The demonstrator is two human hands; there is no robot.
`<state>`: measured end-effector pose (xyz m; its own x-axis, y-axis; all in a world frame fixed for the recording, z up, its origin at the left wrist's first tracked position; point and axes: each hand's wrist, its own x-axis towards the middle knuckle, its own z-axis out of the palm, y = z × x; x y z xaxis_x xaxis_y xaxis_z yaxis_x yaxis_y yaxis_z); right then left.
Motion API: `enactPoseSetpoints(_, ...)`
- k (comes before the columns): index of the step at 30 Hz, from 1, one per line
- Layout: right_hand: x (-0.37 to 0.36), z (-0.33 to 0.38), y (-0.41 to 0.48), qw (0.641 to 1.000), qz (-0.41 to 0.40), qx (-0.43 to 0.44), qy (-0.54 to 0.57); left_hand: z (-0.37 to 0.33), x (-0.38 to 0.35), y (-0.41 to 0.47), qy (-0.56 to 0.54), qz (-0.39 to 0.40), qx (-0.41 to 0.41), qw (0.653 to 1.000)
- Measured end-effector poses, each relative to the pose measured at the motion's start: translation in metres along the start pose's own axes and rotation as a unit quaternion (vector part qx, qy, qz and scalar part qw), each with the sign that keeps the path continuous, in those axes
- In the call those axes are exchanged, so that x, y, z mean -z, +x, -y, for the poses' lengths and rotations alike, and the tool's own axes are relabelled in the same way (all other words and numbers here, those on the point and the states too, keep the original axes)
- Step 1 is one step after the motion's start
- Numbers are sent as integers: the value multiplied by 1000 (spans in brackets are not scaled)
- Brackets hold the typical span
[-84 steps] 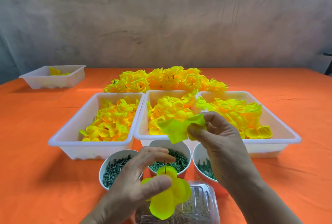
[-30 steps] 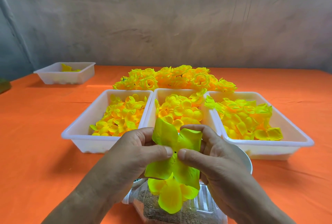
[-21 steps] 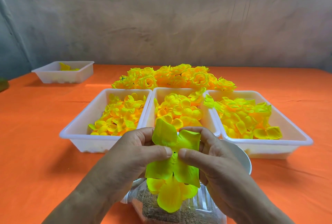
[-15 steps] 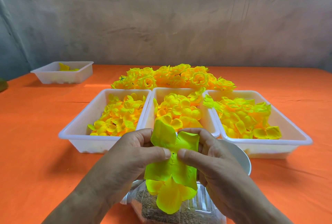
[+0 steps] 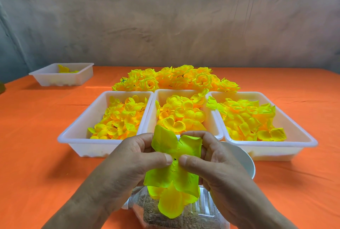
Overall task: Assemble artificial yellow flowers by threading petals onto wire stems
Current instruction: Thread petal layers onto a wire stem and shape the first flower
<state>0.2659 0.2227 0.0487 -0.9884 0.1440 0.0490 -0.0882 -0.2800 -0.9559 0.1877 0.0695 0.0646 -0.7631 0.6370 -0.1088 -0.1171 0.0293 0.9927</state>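
Note:
Both hands hold a large yellow-green petal piece (image 5: 176, 147) in front of me. My left hand (image 5: 136, 157) pinches its left side, thumb tip beside the small centre hole. My right hand (image 5: 207, 157) pinches the right side, thumb tip just right of that hole. Below this piece hang smaller yellow petals (image 5: 171, 203) of the same flower. The wire stem is hidden behind the petals and my hands.
Three white trays of loose yellow petals stand side by side: left (image 5: 73, 136), middle (image 5: 158, 94), right (image 5: 303, 136). Finished yellow flowers (image 5: 174, 79) lie behind them. A small white tray (image 5: 51, 79) sits far left. A white bowl (image 5: 246, 160) and a clear plastic box (image 5: 184, 219) lie under my hands.
My right hand brought the big petal piece down from above the trays to the flower in my left hand. Since then both hands have held it almost still.

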Motion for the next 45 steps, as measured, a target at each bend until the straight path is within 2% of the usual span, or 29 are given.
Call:
enactPoseSetpoints(14, -1, -1, 2, 1000, -10, -8, 6, 1, 1, 6, -14, -3, -11, 1000)
enactPoseSetpoints(25, 1, -4, 2, 1000, -17, -13, -14, 11, 2, 10, -19, 11, 18, 1000)
enactPoseSetpoints(32, 8, -13, 2, 995, -28, -23, -91, 22, 4, 10, 62, -19, 42, 997)
enactPoseSetpoints(39, 13, -19, 3, 977, -42, -41, -204, 27, 5, 11, 61, 6, 53, 997)
enactPoseSetpoints(45, 14, -22, 4, 954, -44, -38, -293, 30, 5, 13, 96, -6, 52, 994)
